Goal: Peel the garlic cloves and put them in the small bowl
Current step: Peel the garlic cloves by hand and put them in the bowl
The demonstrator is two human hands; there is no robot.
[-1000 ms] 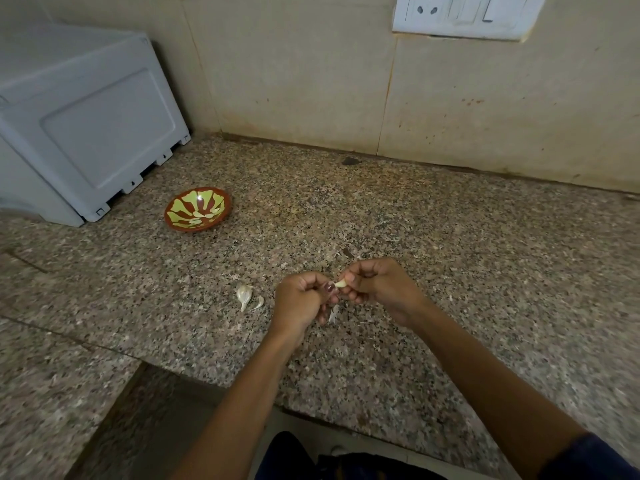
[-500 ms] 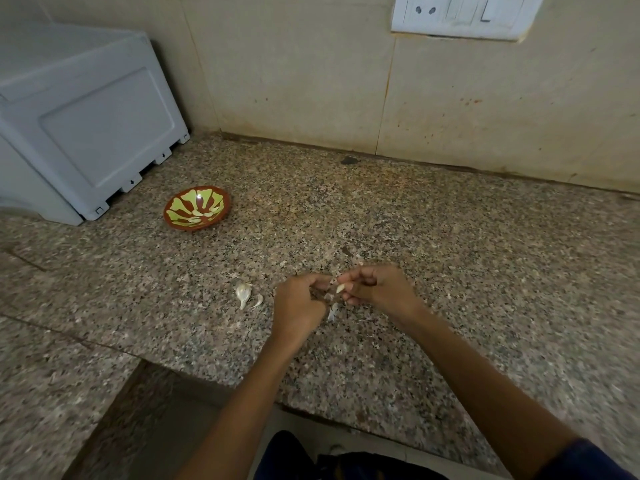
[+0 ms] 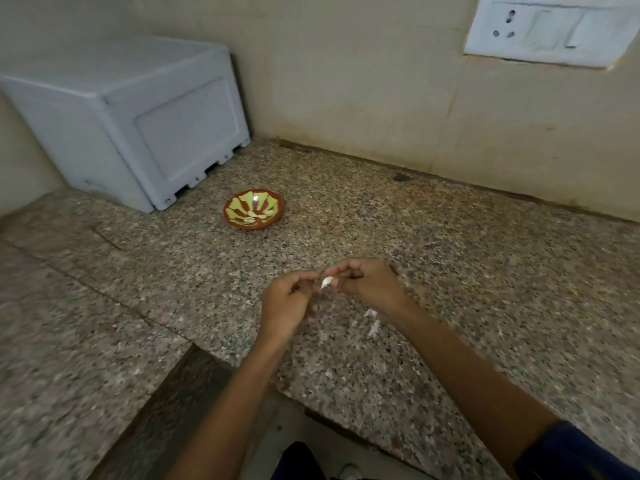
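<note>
A white garlic clove (image 3: 326, 282) is pinched in the fingertips of my right hand (image 3: 367, 284), just above the granite counter (image 3: 450, 271). My left hand (image 3: 285, 303) has its fingers curled, and its thumb and forefinger pinch at the clove's upper tip. The small bowl (image 3: 254, 209), red-brown with a yellow-green petal pattern, sits farther back and to the left, well apart from both hands. A few pale pieces lie inside it.
Scraps of garlic skin (image 3: 372, 322) lie on the counter below my right wrist. A grey plastic box (image 3: 138, 133) stands at the back left by the wall. The counter's front edge (image 3: 311, 407) runs under my forearms. A socket plate (image 3: 554, 29) is on the wall.
Both hands, still together on the clove, have shifted left off the skin scraps. The view has swung, so the bowl now appears nearer the middle. The loose cloves on the left are out of sight.
</note>
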